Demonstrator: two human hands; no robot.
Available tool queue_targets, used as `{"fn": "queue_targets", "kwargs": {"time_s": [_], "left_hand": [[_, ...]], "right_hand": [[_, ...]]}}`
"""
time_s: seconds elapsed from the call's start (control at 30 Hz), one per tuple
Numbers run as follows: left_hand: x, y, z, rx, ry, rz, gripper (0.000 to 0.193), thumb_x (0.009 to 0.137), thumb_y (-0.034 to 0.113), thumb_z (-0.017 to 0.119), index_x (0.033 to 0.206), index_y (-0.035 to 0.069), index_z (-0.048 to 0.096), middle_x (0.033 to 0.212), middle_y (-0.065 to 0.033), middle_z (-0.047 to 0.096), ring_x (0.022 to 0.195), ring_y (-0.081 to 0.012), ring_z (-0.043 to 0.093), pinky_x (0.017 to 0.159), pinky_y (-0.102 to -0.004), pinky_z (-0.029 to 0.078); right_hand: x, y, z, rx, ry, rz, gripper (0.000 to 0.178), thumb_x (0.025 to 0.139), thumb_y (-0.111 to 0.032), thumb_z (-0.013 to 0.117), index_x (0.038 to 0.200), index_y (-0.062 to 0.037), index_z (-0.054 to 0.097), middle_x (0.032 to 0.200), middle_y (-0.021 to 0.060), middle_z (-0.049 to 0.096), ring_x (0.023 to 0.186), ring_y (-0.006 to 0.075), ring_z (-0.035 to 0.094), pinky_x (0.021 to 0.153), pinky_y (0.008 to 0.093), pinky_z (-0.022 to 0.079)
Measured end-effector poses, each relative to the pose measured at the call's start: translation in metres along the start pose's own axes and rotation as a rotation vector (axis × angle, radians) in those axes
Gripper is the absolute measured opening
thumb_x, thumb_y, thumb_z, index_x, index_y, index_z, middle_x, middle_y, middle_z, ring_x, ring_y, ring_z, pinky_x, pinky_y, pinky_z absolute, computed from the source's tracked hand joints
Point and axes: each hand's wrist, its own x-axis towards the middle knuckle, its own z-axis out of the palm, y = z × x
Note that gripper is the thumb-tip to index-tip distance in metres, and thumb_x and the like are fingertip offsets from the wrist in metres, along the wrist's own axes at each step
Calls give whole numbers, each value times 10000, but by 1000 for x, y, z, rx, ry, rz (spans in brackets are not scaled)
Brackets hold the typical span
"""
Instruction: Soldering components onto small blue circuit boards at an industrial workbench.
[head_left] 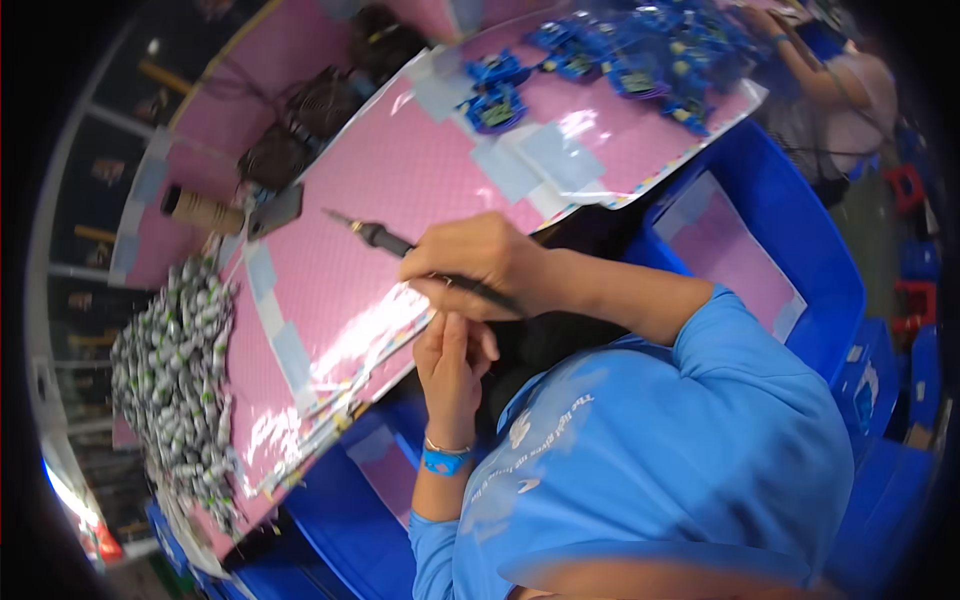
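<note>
My right hand (485, 262) is closed around a soldering iron (385, 238), whose metal tip points to the upper left over the pink table mat (370, 180). Just below it, my left hand (450, 365) has its fingers curled and drawn together, touching or almost touching the underside of the right hand. Whatever lies between the left fingers, if anything, cannot be made out. Both hands are at the table's near edge. A blue band (445, 461) circles my left wrist.
Small grey-white parts form a heap (180, 370) at left. Blue wired parts (495, 105) lie along the far side. A dark block (275, 212) and a beige roll (205, 208) sit far left. A blue bin (815, 240) stands right; another person (845, 105) works beyond.
</note>
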Motion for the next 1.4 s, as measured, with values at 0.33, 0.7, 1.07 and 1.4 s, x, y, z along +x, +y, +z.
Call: {"fn": "queue_targets", "kwargs": {"time_s": [0.33, 0.7, 1.07, 1.4], "left_hand": [[71, 29, 87, -70, 152, 177, 181, 1017, 201, 609, 906, 61, 580, 713, 32, 520, 490, -23, 441, 432, -171, 344], [199, 40, 64, 187, 325, 189, 186, 924, 69, 670, 1073, 135, 579, 874, -43, 707, 437, 3, 353, 374, -178, 232], [218, -3, 92, 108, 196, 81, 257, 947, 9, 666, 1197, 48, 624, 940, 25, 621, 836, -63, 571, 744, -197, 451], [234, 7, 110, 162, 208, 182, 442, 972, 53, 664, 1386, 9, 516, 1153, -56, 653, 990, -104, 616, 868, -237, 476]], "right_hand": [[-5, 22, -78, -206, -224, -98, 708, 752, 16, 710, 1421, 56, 480, 1025, 188, 651, 948, 358, 672, 837, 417, 562], [-12, 199, -545, -1251, 477, 347, 334, 848, -165, 625, 1149, -52, 717, 1043, 181, 738, 976, 317, 714, 889, 421, 549], [-43, 267, -638, -1197, -82, 1164, 798, 896, -654, 629, 1402, -39, 590, 1436, 193, 579, 1326, 336, 547, 1119, 399, 411], [-49, 247, -632, -871, -80, 1197, 965, 862, -730, 610, 1582, -129, 381, 1592, 149, 412, 1474, 304, 375, 1212, 404, 276]]}}
